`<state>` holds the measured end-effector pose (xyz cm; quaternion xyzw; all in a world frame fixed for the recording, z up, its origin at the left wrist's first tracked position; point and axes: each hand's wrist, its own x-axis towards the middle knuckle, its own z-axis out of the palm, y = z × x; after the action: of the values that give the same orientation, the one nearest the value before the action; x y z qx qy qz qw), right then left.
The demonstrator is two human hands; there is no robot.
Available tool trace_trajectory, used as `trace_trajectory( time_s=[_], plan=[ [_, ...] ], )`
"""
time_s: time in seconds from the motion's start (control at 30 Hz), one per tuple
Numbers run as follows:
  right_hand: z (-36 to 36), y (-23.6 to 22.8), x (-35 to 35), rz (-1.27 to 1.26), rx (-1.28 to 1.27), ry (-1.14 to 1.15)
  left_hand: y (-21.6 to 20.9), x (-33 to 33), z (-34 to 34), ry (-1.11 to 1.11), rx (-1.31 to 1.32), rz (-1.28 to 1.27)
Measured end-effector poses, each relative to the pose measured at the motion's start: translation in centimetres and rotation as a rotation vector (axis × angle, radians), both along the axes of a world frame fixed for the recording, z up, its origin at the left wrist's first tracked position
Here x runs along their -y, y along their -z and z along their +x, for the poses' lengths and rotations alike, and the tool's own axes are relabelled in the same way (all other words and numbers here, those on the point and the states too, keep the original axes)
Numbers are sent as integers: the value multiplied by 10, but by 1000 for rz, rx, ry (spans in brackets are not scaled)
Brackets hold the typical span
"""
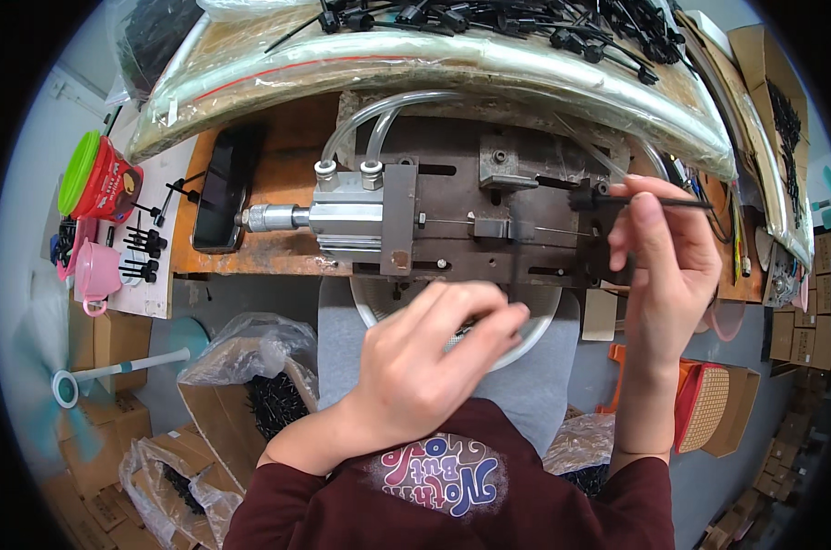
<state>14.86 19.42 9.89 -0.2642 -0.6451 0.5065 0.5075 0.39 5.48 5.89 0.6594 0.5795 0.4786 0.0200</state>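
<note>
My right hand (667, 247) is closed in a pinch on a thin black rod with a knobbed head (599, 199), raised over the right end of the metal fixture (452, 197). The rod lies roughly level, its head pointing left. My left hand (424, 353) hovers in front of the fixture, above a white basin (548, 335) on my lap. Its fingers are curled together, and a blurred dark upright streak (520, 234) shows just beyond their tips. Whether those fingers grip it I cannot make out. A silver air cylinder (346, 215) is mounted at the fixture's left, with a thin metal pin (443, 221) extending right.
Clear hoses (356, 119) arch over the cylinder. Behind, a plastic-covered ledge (415, 60) carries many black parts. A phone (223, 188), a red tub (113, 183) and a pink cup (99, 270) stand left. Boxes of black parts (278, 403) and a fan (65, 389) are below left.
</note>
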Motion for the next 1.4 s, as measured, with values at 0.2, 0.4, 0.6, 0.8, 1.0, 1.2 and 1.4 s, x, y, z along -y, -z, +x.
trace_trajectory(
  time_s=[0.2, 0.4, 0.6, 0.8, 1.0, 1.2, 1.4],
  plan=[
    [13, 3, 3, -130, 48, -30, 17, -12, 1, -79, -301, -114],
    [18, -3, 17, -269, 179, -40, 6, -19, 1, -104, -375, -193],
    [19, 2, 23, -322, 140, -102, 5, -15, 1, 7, 116, -130],
    [12, 7, 36, -488, 138, -211, -2, 10, -4, 334, 1094, -230],
    [6, 11, 38, -652, 42, -326, -1, 12, -10, 282, 705, -209],
    [3, 18, 42, -537, 67, -308, -1, 6, 0, 122, 138, -49],
    [17, 22, 44, -129, 233, -63, 15, -7, -1, -63, -200, -97]
  ],
)
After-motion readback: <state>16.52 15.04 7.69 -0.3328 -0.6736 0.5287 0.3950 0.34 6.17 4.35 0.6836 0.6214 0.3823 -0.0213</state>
